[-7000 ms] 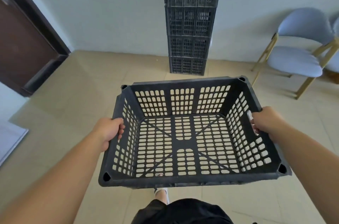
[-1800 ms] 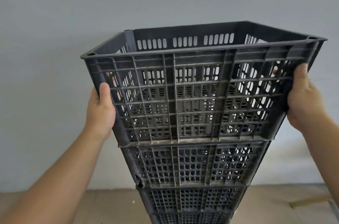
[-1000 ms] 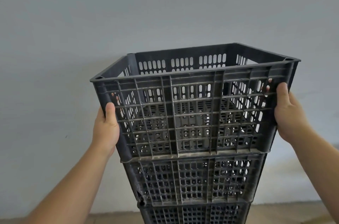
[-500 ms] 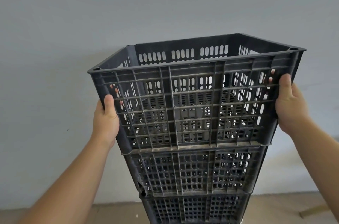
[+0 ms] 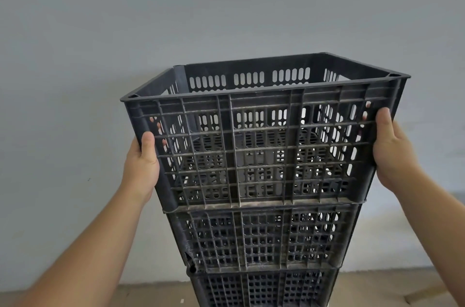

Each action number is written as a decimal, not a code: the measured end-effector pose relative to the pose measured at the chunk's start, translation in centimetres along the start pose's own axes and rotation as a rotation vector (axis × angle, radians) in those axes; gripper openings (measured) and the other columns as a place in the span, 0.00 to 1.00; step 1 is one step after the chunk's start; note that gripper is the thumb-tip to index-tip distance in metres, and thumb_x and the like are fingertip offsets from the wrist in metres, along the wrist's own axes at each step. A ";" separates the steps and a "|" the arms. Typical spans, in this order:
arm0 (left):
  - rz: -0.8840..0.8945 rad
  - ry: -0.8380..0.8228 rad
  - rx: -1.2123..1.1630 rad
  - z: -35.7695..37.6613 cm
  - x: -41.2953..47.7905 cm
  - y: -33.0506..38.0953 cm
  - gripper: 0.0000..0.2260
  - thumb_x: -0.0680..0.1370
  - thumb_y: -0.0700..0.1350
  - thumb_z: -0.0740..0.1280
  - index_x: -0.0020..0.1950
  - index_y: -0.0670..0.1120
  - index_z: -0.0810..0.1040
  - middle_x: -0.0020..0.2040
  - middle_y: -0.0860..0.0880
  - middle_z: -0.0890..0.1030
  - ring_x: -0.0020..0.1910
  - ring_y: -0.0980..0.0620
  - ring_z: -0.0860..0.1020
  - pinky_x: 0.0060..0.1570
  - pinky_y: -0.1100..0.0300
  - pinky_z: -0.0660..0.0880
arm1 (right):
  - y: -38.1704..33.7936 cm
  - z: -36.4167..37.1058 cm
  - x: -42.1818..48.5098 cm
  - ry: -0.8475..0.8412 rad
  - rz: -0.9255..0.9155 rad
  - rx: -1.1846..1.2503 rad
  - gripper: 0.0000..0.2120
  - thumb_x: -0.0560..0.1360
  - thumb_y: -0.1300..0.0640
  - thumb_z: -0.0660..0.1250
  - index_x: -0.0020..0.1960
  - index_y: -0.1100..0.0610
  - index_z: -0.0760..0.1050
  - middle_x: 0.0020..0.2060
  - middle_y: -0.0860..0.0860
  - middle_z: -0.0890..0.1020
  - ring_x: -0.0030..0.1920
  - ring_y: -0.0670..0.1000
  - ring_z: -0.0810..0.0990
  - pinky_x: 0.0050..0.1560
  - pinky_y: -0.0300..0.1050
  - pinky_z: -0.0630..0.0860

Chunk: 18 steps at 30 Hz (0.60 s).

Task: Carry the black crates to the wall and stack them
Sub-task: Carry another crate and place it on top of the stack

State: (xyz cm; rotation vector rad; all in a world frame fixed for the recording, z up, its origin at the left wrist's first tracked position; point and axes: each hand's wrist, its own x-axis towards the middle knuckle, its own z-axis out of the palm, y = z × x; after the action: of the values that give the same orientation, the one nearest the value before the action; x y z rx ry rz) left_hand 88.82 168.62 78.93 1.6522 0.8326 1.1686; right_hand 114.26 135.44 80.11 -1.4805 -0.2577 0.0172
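Crate [image 5: 261,145] atop stack [image 5: 261,241] between left hand [image 5: 142,163] and right hand [image 5: 392,153]

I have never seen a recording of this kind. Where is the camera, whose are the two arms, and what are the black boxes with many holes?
There is no machine here. The arms belong to a person, and the single camera is worn on that person's head, so you see roughly what they see, looking forward and a little down.

The black boxes are plastic crates with slotted walls. The left hand grips the left side of the top crate and the right hand grips its right side; some fingertips show through the holes. The bottom edge of this crate meets the stack of similar crates under it. I cannot tell if it is fully settled. Behind stands a plain grey wall, and a strip of beige floor shows at the bottom.
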 end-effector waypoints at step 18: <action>-0.023 -0.006 -0.039 -1.1 0.1 1.1 0.26 0.85 0.64 0.51 0.76 0.52 0.70 0.67 0.58 0.73 0.68 0.55 0.70 0.69 0.57 0.63 | -2.4 -0.5 -1.2 0.010 -0.018 0.008 0.21 0.84 0.42 0.59 0.72 0.49 0.73 0.54 0.41 0.81 0.51 0.37 0.77 0.60 0.42 0.72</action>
State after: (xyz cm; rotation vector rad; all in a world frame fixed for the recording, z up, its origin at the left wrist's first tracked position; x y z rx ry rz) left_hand 87.85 168.67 80.11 1.6095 0.8185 1.1565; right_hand 112.82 134.57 82.23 -1.4699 -0.2625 -0.0042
